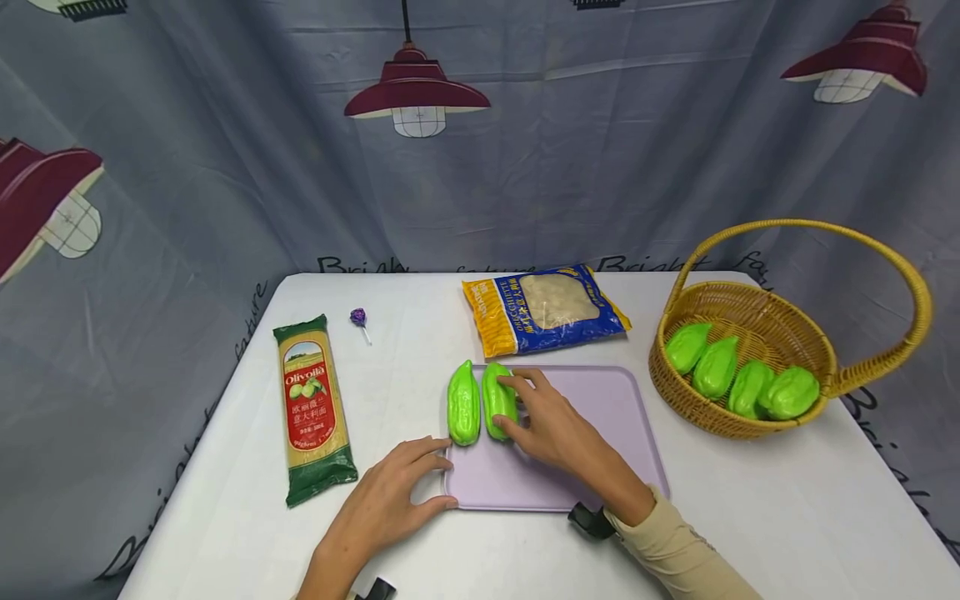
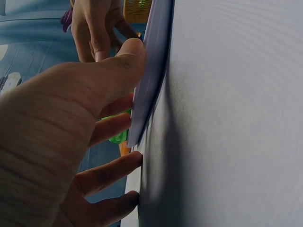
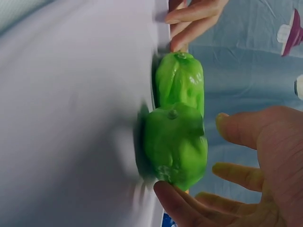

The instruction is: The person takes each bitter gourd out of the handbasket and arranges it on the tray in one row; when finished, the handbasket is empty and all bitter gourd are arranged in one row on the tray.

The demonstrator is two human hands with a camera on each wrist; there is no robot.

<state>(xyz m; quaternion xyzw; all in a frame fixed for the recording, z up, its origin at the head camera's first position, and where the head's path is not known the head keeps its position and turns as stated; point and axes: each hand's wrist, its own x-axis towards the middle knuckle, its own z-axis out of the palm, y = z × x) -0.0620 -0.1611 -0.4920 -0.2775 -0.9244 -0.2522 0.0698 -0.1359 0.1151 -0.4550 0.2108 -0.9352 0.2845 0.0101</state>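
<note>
Two glossy green vegetables (image 1: 463, 403), elongated and ridged, lie side by side on the left part of a flat lilac tray (image 1: 577, 483). The right grip (image 1: 555, 425) arches at the right one, thumb and fingers apart, with no firm hold; that vegetable lies just beside its fingertips. The left grip (image 1: 390, 496), loosely spread and holding nothing, touches the tray's left edge near its near corner. Right of the tray, a woven wicker basket (image 1: 693, 410) contains four more vegetables (image 1: 716, 367). Two crinkled plastic packs (image 1: 309, 408) and one purple-wrapped lollipop (image 1: 358, 317) lie left and far on the white bench (image 1: 405, 383).
</note>
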